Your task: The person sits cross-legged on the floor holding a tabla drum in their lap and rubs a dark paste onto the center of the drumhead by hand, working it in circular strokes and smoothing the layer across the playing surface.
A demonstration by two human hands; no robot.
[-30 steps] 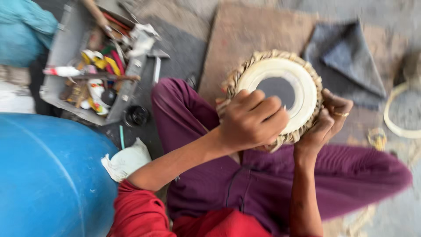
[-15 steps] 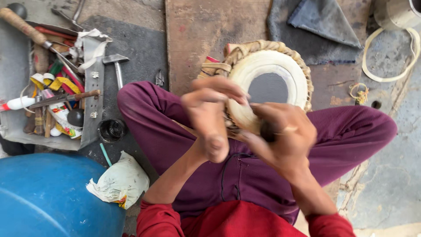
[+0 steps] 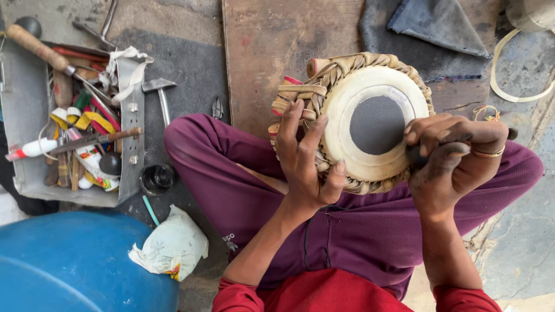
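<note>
So the person is sitting cross-legged in purple trousers [image 3: 243,190], and the small drum [image 3: 361,118] is resting in the lap, a bit right of centre, its pale skin with the dark round patch facing up at the camera. The left hand [image 3: 306,159] is spread fairly wide open against the drum's left side, fingers lying over the braided straps and the thumb hooking onto the near rim, so it's bracing the drum rather than closing round anything. The right hand [image 3: 454,156] is curled tight at the drum's right edge, clamped around something small and dark [image 3: 417,155] that's touching the rim; only a stub of it is poking out between the fingers, so I honestly can't tell what it is. There's a ring showing on that hand. Near left, a big blue barrel [image 3: 75,266] is getting cut off by the frame, with a crumpled white bag [image 3: 173,245] just beside it. Far left, a grey tool tray [image 3: 23,115] is sitting crammed with handles and tape rolls, too jumbled to sort out, and a hammer [image 3: 159,95] is lying just right of it.
</note>
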